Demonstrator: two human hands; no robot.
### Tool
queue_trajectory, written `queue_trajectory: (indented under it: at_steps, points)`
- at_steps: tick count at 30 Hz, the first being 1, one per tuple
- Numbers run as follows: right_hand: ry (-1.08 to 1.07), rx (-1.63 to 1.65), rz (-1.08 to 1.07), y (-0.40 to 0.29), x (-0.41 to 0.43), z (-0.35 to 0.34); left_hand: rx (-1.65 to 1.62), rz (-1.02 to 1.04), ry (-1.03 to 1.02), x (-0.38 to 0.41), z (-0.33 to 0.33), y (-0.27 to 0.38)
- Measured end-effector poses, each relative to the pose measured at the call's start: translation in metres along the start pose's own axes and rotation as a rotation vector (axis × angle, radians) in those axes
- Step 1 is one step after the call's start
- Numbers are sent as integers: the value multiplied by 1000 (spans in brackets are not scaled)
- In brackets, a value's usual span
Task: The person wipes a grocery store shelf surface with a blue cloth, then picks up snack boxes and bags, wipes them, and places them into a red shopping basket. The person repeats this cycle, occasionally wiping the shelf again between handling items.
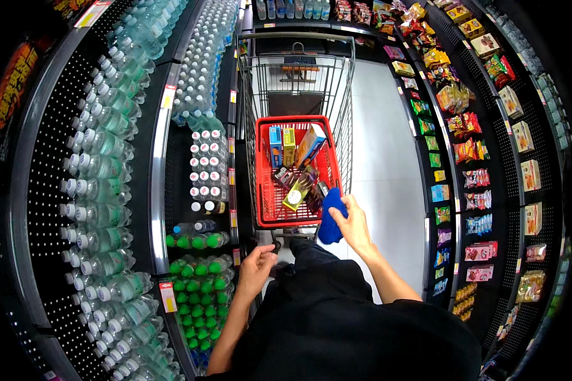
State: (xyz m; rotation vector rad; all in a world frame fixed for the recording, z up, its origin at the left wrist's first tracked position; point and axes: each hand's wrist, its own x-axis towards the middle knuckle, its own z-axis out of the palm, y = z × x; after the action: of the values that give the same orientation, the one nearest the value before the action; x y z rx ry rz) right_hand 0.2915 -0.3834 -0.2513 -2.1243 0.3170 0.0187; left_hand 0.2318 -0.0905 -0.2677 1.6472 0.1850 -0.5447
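My right hand holds a blue cloth, pressed between thumb and fingers at the near right corner of a red plastic shopping basket. Loosely bent, my left hand is beside the near end of the cart, and I see nothing in it. Its fingertips are close to a small dark round part; contact is unclear. Inside the basket, a blue box, a yellow box and a larger blue-and-white box stand upright. A green-labelled package lies tilted among dark packages.
The basket sits in a wire shopping cart. Shelves of clear water bottles and green-capped bottles line the left. Snack bags and boxes fill the right shelves. White floor tiles run between.
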Motion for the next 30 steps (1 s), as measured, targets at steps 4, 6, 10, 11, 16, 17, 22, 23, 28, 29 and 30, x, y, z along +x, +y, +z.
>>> queue_trajectory:
  at_steps: [4, 6, 10, 11, 16, 17, 22, 23, 28, 29, 30]
  points:
    - [104, 326, 123, 54, 16, 4, 19, -68, -18, -3, -3, -13]
    - [165, 562, 155, 75, 23, 10, 1, -83, 2, -4, -4, -20]
    - [210, 342, 342, 183, 32, 31, -6, -105, 15, -1, -3, -25]
    - [173, 225, 465, 233, 27, 40, -9, -109, 4, 1, -3, -23]
    - [72, 375, 839, 253, 23, 51, 16, -97, 19, 5, -1, -29]
    - [99, 355, 858, 246, 23, 50, 22, -89, 18, 6, -1, -29]
    - [371, -290, 533, 235, 26, 37, 32, -148, 11, 9, -5, -32]
    - [383, -204, 398, 232, 31, 38, 22, -158, 22, 9, -5, -33]
    - [30, 418, 333, 162, 74, 88, 36, -218, 37, 13, -2, -42]
    - [-82, 484, 366, 163, 84, 108, 22, -215, 38, 15, 0, -40]
    - [-148, 435, 418, 180, 93, 137, 8, -221, 38, 16, 1, -39]
